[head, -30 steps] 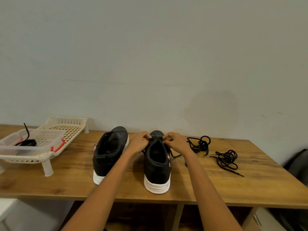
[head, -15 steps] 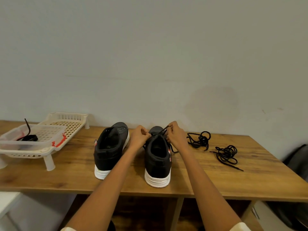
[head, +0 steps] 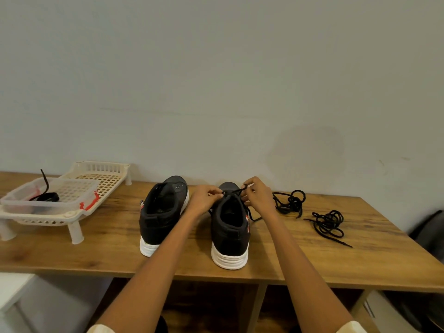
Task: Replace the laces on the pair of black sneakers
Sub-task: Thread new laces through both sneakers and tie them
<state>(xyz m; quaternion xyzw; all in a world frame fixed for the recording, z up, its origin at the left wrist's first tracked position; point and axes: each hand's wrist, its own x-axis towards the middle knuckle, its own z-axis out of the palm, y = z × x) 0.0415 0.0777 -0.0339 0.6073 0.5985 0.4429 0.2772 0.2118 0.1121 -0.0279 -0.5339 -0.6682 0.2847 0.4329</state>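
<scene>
Since half a second ago the right hand (head: 258, 197) has lifted a little farther above the tongue of the right sneaker (head: 229, 227), drawing the black lace (head: 236, 191) into a short taut span between both hands; a second ago both hands sat low at the eyelets. The left hand (head: 204, 200) is curled, fingertips pinching the lace at the near-left eyelet; the right hand pinches the lace's other end between thumb and fingers. The lace's loose tail trails down the shoe's right side onto the wood. The right sneaker stands heel toward the camera, near the table's front edge; the left sneaker (head: 162, 212) stands just beside it to the left, apart from it, with open eyelets, unmoved. Two loose black lace bundles lie right of the shoes: the nearer one (head: 289, 201) close to the right wrist, the farther one (head: 329, 223) well apart. Surface: wooden table (head: 108, 246) with open shelving below, set against a plain pale wall (head: 216, 80). At far left a cream plastic rack (head: 96, 179) on legs carries a clear tub (head: 21, 203) with red clips, holding a dark strap-like item, not identifiable. A dark object sits at the far right edge, blurred.
</scene>
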